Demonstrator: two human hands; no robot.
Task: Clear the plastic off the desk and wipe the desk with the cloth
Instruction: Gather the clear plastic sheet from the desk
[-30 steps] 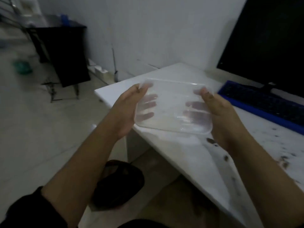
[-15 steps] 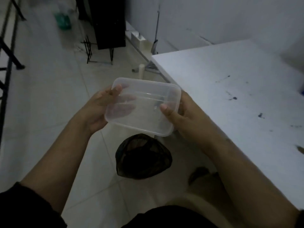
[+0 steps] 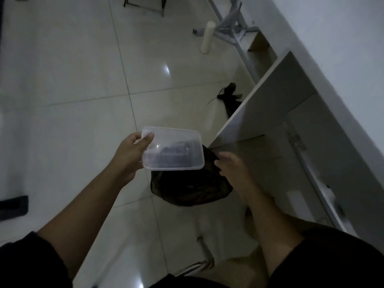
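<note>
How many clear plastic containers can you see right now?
1. The clear rectangular plastic container is held in the left hand, above the dark bag on the floor. Others could be out of view.

Black sleeves [image 3: 27, 262], bare forearms [image 3: 87, 204]

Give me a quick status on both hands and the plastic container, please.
Left hand grips clear container, above dark bag on floor. Right hand at bag's rim, grip unclear. Nothing between them.
</note>
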